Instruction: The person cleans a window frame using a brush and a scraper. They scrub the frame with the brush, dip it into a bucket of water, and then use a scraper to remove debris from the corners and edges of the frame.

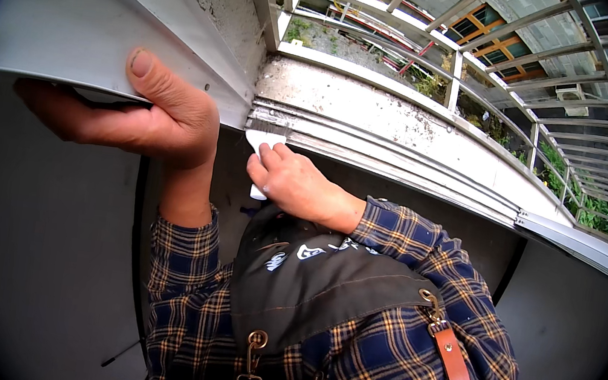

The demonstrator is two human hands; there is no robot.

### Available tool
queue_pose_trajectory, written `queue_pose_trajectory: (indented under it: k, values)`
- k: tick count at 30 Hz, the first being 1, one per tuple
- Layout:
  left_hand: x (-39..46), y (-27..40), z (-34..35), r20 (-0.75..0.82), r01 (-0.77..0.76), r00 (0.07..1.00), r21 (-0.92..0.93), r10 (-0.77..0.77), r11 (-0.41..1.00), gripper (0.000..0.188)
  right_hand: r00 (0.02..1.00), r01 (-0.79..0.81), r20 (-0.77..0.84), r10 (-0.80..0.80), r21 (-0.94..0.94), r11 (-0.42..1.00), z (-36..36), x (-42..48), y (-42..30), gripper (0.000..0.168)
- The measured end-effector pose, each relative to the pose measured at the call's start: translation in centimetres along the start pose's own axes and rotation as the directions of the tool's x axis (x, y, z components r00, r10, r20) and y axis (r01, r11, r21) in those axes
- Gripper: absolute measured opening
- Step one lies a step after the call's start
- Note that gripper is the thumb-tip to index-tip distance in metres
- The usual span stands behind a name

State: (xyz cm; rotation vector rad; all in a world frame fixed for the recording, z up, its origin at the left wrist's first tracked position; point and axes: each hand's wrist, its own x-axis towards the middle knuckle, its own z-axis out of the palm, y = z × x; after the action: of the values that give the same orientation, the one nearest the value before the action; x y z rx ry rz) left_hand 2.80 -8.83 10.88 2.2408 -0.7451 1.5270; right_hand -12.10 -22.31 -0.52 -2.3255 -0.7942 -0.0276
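Observation:
My left hand (176, 117) grips the edge of a pale window-frame jamb (90, 32), thumb on its upper face and fingers curled underneath. In my right hand (304, 184) is a flat brush with a white handle (265, 138). Its dark bristles press against the grooved metal window track (343, 145), at the corner where track and jamb meet. Dark grime streaks the grooves of the track. Part of the brush handle is hidden behind my right fingers, and its lower end shows beneath them.
Beyond the track lies a white sill (366, 98) with dark specks. A metal-bar window guard (454, 80) encloses it on the outside. Further along the track, a lighter metal frame section (571, 240) begins. My dark apron (321, 283) hangs close below my right hand.

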Motion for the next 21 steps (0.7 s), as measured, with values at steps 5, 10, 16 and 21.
queue_pose_trajectory:
  k: [5, 10, 16, 21]
  values:
    - [0.2, 0.2, -0.1, -0.017, 0.014, 1.000, 0.015, -0.014, 1.000, 0.059, 0.997, -0.077, -0.009, 0.077, -0.034, 0.996, -2.8, -1.6, -2.2, 0.039]
    - [0.3, 0.2, 0.0, 0.000, -0.014, 1.000, 0.005, 0.014, 1.000, 0.060, 0.989, -0.072, 0.132, 0.065, 0.045, 0.996, -0.5, -1.1, -1.8, 0.040]
    - [0.2, 0.5, 0.2, -0.021, 0.004, 1.000, -0.017, -0.004, 1.000, 0.058, 0.997, -0.069, -0.044, 0.071, 0.042, 0.997, -2.1, -0.8, -0.7, 0.036]
    - [0.4, 0.4, -0.1, 0.007, -0.021, 1.000, 0.019, 0.021, 1.000, 0.056, 1.000, -0.013, -0.027, 0.014, 0.054, 0.998, 1.6, -0.6, -0.3, 0.028]
